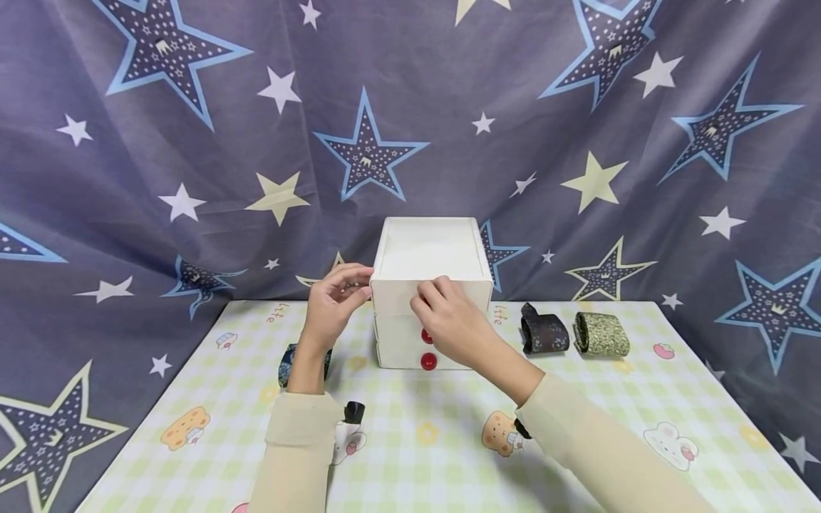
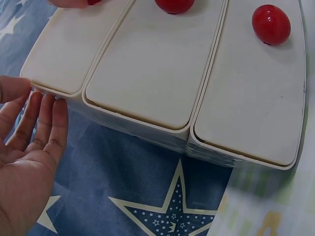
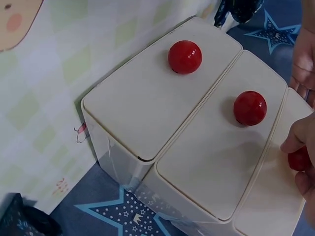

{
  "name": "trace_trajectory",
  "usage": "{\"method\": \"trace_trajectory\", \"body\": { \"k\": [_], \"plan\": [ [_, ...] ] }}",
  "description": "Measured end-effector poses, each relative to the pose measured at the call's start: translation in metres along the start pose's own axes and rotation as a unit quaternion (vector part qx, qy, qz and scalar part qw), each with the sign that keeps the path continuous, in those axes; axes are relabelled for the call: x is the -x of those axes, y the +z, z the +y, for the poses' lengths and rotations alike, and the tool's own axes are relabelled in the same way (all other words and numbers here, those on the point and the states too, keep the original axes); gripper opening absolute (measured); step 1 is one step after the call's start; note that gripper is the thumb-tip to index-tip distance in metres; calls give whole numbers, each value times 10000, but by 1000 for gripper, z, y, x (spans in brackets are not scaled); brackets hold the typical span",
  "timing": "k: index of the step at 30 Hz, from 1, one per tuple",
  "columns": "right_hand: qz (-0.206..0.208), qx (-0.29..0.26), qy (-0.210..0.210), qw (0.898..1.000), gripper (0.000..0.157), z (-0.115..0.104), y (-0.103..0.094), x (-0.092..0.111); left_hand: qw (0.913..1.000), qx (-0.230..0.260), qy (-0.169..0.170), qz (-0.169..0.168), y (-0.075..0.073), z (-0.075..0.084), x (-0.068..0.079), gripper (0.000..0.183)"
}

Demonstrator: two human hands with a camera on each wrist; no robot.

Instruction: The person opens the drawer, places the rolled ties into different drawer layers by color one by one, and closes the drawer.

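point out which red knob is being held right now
The top red knob, pinched by the right hand; no fingers touch the middle knob or bottom knob.

Tablecloth, back left: "Life" printed in orange, slanting
Tablecloth, back right: "Life" again, turned sideways

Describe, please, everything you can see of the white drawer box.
The white drawer box looks like plastic, with three stacked drawers, each bearing a round red knob. It stands upright on the checked tablecloth before the starry curtain, drawers apparently shut. The right hand grips the top knob; the left hand touches the upper left edge.
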State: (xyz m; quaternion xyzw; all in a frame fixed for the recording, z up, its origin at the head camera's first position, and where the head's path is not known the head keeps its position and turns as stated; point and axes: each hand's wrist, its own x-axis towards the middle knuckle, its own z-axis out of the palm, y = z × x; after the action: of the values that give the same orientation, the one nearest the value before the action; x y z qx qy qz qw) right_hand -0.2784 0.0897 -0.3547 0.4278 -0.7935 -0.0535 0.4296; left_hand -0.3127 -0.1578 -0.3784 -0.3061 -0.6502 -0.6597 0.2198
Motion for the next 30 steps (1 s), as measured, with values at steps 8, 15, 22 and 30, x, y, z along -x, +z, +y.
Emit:
{"method": "trace_trajectory", "body": {
  "k": [8, 15, 22, 30],
  "plan": [
    [-322, 304, -237, 9987, 7, 2, -1, -3, 10000, 16, -32, 40, 0, 2, -1, 28],
    [-542, 579, -566, 9952, 8, 7, -3, -5, 10000, -51, -5, 22, 0, 0, 0, 28],
    [-664, 678, -834, 9920, 8, 10, -6, -5, 10000, -12, 18, -23, 0, -1, 1, 29],
    [-617, 742, -988, 9904, 8, 12, -7, -6, 9999, -121, -17, -98, -2, 0, 1, 29]
  ]
}}
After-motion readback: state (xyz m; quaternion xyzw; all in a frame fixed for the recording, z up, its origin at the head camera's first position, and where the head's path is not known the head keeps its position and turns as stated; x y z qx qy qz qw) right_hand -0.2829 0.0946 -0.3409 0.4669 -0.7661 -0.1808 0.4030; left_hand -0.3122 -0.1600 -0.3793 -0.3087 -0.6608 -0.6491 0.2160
